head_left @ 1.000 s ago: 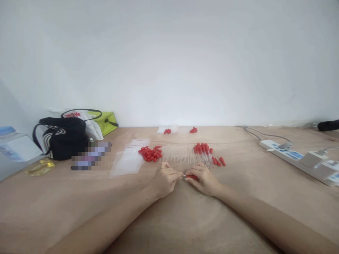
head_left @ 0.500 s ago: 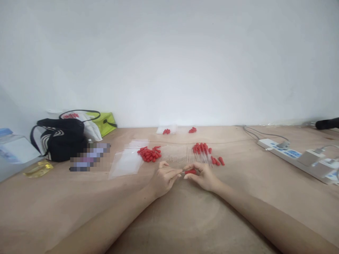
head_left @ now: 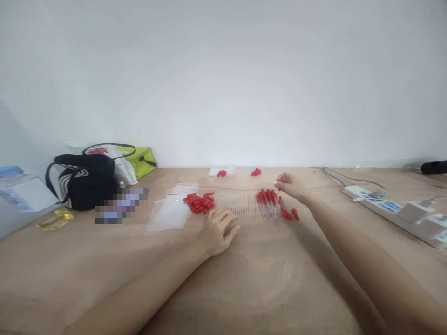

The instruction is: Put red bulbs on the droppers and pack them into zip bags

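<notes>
My left hand [head_left: 218,232] rests on the table, fingers apart and holding nothing, just in front of a pile of red rubber bulbs [head_left: 199,203]. My right hand [head_left: 291,186] is raised at the right, its fingers pinched on a small red bulb [head_left: 279,181] that is mostly covered. Below it lies a group of clear thin tubes with red bulbs on their ends [head_left: 268,196]. A row of thin clear tubes [head_left: 233,204] spreads between the two groups. A couple of loose red bulbs [head_left: 295,214] lie to the right.
Clear plastic bags [head_left: 167,214] lie left of the pile. Small red bulb clusters [head_left: 256,172] sit near the wall. A black bag [head_left: 91,181], a green bag [head_left: 143,160] and a bottle [head_left: 21,190] stand left. A white power strip [head_left: 394,209] with plugs lies right.
My hands have parted. My right hand has moved up and to the right with a red bulb, while my left has let go of the tube and opened, staying near its place.
</notes>
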Available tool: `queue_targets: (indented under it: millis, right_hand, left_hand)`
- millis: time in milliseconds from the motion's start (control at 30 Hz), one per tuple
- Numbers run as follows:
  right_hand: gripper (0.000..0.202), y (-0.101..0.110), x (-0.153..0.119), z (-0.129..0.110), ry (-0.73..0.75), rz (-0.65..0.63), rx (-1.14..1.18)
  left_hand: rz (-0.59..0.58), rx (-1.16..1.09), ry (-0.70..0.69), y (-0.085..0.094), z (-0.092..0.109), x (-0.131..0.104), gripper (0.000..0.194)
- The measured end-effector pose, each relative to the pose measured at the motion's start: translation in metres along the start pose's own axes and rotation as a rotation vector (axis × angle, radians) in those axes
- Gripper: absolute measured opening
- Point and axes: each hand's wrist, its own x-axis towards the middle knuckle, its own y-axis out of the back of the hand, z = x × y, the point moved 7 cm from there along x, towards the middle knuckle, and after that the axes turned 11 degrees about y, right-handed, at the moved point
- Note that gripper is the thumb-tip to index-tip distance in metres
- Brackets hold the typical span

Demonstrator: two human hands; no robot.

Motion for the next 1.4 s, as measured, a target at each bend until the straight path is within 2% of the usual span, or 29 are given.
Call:
queue_targets:
  millis: [100, 200, 300, 433, 533, 600, 800, 900, 1000, 1133, 1267, 1400]
  right_hand:
    - [0.010, -0.015, 0.012, 0.011, -0.037, -0.138, -0.145]
    - [0.014, -0.025, 0.019, 0.017, -0.039, -0.138, -0.202]
    - [0.020, -0.029, 0.021, 0.020, -0.042, -0.117, -0.249]
    - [0.025, -0.020, 0.009, 0.025, -0.051, 0.011, -0.273]
    - [0.021, -0.002, -0.012, 0.032, -0.084, 0.156, -0.332]
    - [0.022, 0.007, -0.028, 0.037, -0.107, 0.185, -0.387]
    - [0.034, 0.016, -0.064, 0.051, -0.192, 0.017, -0.482]
    - [0.032, 0.015, -0.070, 0.054, -0.242, -0.049, -0.488]
    - [0.027, 0.012, -0.071, 0.057, -0.250, -0.060, -0.491]
    - [0.017, 0.009, -0.066, 0.056, -0.192, -0.012, -0.447]
    - [0.021, 0.007, -0.060, 0.035, -0.038, 0.103, -0.359]
    - [0.020, -0.012, -0.060, 0.000, 0.141, 0.189, 0.020]
  left_hand:
    - [0.002, 0.076, 0.037, -0.007, -0.003, 0.010, 0.014]
    - [0.025, 0.138, 0.167, -0.014, -0.011, 0.031, 0.013]
    - [0.001, 0.181, 0.280, -0.029, -0.012, 0.056, 0.016]
    - [-0.064, 0.235, 0.417, -0.050, -0.012, 0.084, 0.022]
    - [-0.135, 0.313, 0.497, -0.063, -0.016, 0.095, 0.026]
    - [-0.156, 0.340, 0.508, -0.068, -0.017, 0.100, 0.027]
    - [-0.194, 0.392, 0.472, -0.075, -0.011, 0.109, 0.028]
    - [-0.212, 0.410, 0.490, -0.079, -0.008, 0.113, 0.028]
    - [-0.221, 0.411, 0.533, -0.083, -0.006, 0.115, 0.027]
    - [-0.194, 0.349, 0.585, -0.078, -0.003, 0.118, 0.026]
    - [-0.136, 0.197, 0.569, -0.054, -0.001, 0.113, 0.027]
    - [-0.159, -0.017, 0.485, -0.029, -0.010, 0.087, 0.020]
